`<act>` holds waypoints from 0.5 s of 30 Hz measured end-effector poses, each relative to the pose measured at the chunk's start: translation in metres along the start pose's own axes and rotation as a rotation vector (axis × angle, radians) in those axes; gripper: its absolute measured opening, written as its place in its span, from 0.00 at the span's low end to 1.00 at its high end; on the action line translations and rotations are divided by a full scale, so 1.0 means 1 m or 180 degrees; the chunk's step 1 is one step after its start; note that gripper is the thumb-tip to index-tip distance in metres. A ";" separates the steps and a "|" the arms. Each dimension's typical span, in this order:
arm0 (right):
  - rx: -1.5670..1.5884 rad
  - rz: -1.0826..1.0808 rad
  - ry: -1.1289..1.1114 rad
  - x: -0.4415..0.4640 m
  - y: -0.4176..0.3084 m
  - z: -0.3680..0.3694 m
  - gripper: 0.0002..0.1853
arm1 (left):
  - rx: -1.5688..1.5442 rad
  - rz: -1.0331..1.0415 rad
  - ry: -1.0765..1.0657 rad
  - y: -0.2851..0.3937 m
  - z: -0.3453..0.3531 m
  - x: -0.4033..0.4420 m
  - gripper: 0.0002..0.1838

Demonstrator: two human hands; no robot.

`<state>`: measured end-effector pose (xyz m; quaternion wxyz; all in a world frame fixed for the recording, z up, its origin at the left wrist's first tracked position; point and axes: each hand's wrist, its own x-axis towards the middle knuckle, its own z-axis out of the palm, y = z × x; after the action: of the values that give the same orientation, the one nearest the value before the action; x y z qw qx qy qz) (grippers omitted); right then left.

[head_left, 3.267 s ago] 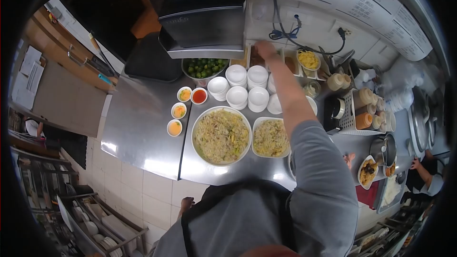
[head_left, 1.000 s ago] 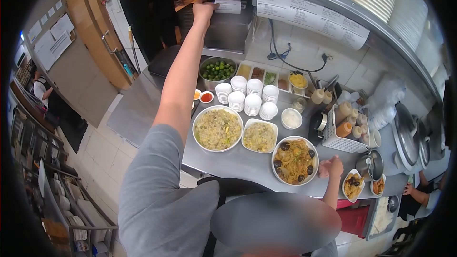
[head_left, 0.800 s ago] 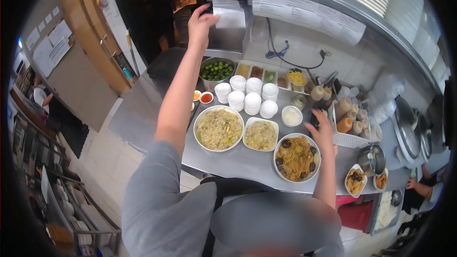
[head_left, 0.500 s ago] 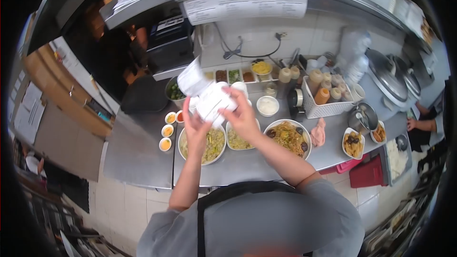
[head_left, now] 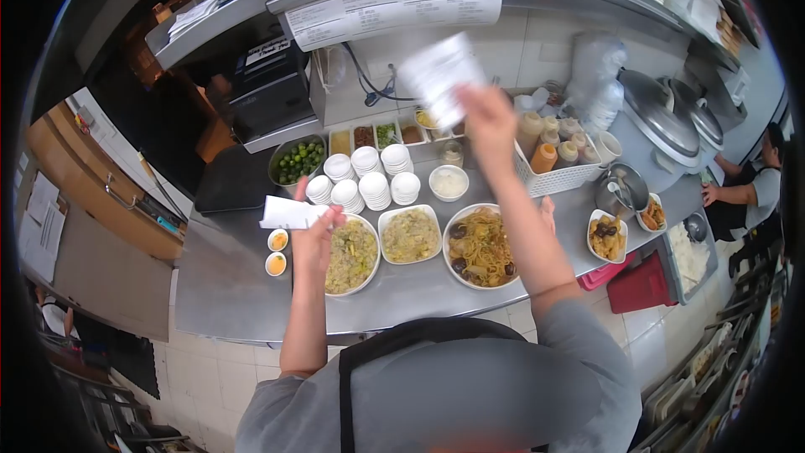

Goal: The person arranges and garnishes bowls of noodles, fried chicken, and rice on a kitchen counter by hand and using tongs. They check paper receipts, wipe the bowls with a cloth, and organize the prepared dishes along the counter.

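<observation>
A printed paper slip, blurred by motion, is pinched in my right hand, raised over the back of the counter below the shelf. My left hand grips a smaller, mostly blank white slip between thumb and fingers. It hovers beside a round bowl of fried rice, partly covering its left rim. To the right of that bowl stand a squarish dish of fried rice and a round bowl of noodles with dark mushroom-like pieces. My right forearm passes over the noodle bowl's right side.
Stacked white cups stand behind the bowls, near a pot of small green limes. Sauce cups sit at left. Squeeze bottles fill a white basket. Printed sheets hang from the shelf. A person stands at far right.
Both hands were together on the papers; now they are apart. My right hand has risen to the right with the printed slip. My left hand has moved left with the smaller one.
</observation>
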<state>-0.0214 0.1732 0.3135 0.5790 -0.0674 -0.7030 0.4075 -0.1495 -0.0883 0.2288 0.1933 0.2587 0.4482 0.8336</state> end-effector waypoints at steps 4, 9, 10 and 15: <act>0.1042 0.0481 0.1035 0.063 0.017 -0.027 0.12 | 0.0463 -0.0592 -0.0185 -0.023 0.027 -0.034 0.38; 0.0940 -0.0155 0.1093 0.116 0.027 -0.035 0.10 | 0.0615 -0.1303 -0.0706 -0.057 0.046 -0.046 0.37; 0.0913 -0.0133 0.1136 0.126 0.032 -0.038 0.10 | 0.0627 -0.1347 -0.0761 -0.057 0.054 -0.046 0.38; -0.0112 -0.0633 0.1162 0.100 0.020 -0.059 0.18 | 0.0703 -0.1370 -0.0769 -0.072 0.079 -0.037 0.39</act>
<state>-0.0100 0.2723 0.3758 0.7328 -0.0805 -0.5966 0.3171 -0.0663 -0.0204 0.1949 0.3888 0.2746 0.5548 0.6824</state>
